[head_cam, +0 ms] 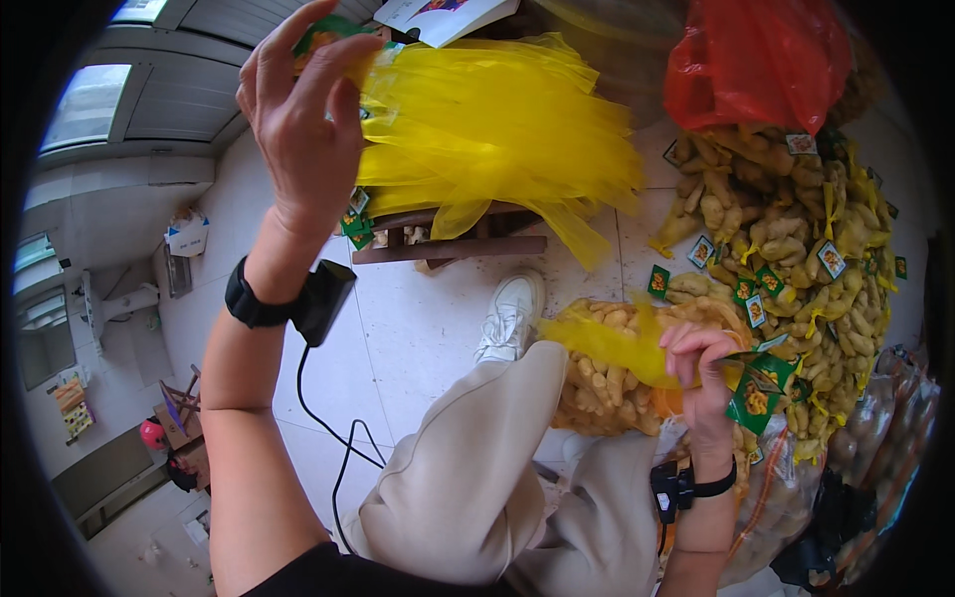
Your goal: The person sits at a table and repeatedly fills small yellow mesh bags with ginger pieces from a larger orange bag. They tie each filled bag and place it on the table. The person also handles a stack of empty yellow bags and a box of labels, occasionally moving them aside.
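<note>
My right hand (701, 369) pinches a yellow mesh bag (630, 347), and a green printed label (757, 395) hangs by its wrist side. The bag trails left above a big orange mesh sack of ginger (604, 388). At the upper left, my left hand (302, 119) is beside a thick pile of flat yellow mesh bags (492, 127). Part of a green label (332, 33) shows between its thumb and fingers; whether they grip it is unclear. The pile lies over a low dark wooden stool (455, 248).
Filled, tagged mesh bags of ginger (791, 231) are heaped at right, below a red plastic bag (757, 63). Clear sacks (783, 485) stand lower right. A black cable (336, 440) hangs from my left wrist device. My white shoe (511, 317) rests on the tiled floor (418, 313).
</note>
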A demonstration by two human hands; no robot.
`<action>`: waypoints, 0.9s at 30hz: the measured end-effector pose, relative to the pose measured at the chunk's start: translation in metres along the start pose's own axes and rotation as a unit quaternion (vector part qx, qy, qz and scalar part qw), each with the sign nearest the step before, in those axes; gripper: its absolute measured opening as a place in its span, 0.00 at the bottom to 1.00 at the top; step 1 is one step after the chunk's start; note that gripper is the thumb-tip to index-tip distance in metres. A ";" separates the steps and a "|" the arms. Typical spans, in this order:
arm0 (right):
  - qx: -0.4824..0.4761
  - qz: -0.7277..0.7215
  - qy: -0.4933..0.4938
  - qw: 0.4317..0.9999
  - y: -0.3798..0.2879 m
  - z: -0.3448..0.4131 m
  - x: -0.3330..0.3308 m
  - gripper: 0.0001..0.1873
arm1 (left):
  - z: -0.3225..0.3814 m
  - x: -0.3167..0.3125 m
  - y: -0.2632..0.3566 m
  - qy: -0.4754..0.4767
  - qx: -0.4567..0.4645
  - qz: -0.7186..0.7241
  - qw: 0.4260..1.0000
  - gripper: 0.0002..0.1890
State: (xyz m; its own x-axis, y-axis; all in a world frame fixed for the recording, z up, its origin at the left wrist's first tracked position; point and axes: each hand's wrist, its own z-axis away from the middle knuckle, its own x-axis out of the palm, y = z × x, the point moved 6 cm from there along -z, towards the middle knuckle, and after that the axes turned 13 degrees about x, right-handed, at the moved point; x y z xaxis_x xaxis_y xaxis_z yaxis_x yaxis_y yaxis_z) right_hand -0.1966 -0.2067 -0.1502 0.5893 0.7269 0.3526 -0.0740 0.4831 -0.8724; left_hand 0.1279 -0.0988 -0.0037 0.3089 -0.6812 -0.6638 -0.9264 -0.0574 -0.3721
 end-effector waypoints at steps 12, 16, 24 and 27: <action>0.041 -0.070 0.220 0.972 0.044 0.013 -0.052 0.20 | -0.009 0.030 0.186 -0.048 -0.078 0.501 0.861 0.26; -0.276 0.007 0.371 0.887 -0.086 0.044 -0.065 0.18 | 0.075 0.055 0.132 -0.082 -0.248 0.333 0.906 0.21; -0.032 0.148 0.302 0.941 0.025 0.030 -0.078 0.06 | 0.148 0.080 0.106 -0.261 -0.397 0.127 0.871 0.25; -0.008 0.117 0.253 0.960 0.026 0.025 -0.063 0.04 | 0.163 0.077 0.101 -0.269 -0.380 0.086 0.881 0.21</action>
State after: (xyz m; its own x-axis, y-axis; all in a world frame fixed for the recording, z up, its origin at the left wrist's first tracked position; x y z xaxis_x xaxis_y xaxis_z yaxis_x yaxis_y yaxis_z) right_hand -0.2556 -0.2275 -0.1870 0.8734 0.4833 -0.0598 -0.2427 0.3254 -0.9139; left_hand 0.0932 -0.0384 -0.1981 0.0176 -0.2945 -0.9555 -0.7830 -0.5984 0.1700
